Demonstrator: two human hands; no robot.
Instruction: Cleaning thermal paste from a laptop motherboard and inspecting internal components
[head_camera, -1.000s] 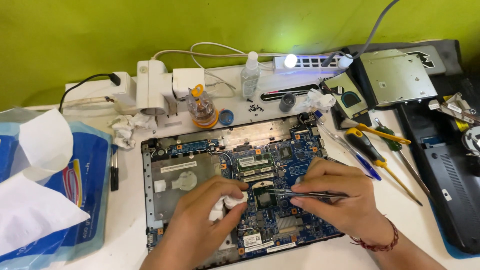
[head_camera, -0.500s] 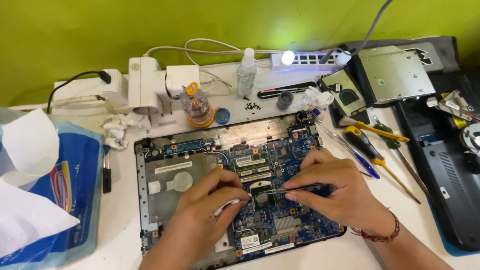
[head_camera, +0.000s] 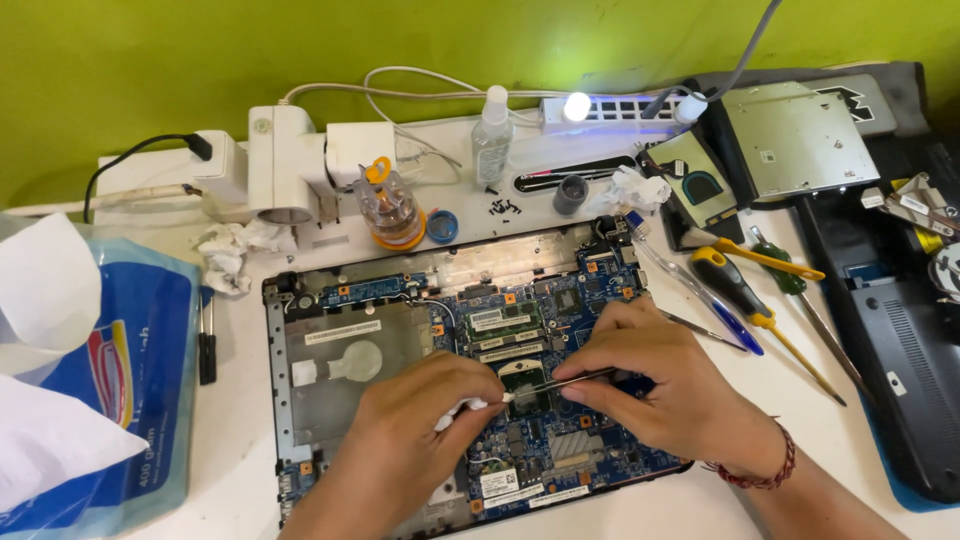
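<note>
Head view, frame centre: right hand (head_camera: 670, 385) pinches tweezers (head_camera: 570, 378) over the laptop board (head_camera: 540, 330); left hand (head_camera: 420, 430), just beside, grips a white tissue wad (head_camera: 462, 410) touching the tweezer tip.

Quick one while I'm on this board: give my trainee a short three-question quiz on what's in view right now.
1. True or false: the right hand holds tweezers over the laptop board.
2. What does the left hand pinch? A) a screwdriver B) a white wad of tissue C) a bottle cap
3. Fill in: the yellow-handled screwdriver lies to the ______ of the board.

Key:
1. True; the tips point at the chip in the middle.
2. B, the tissue sits at the fingertips.
3. Right, beside a green-handled one.
</note>
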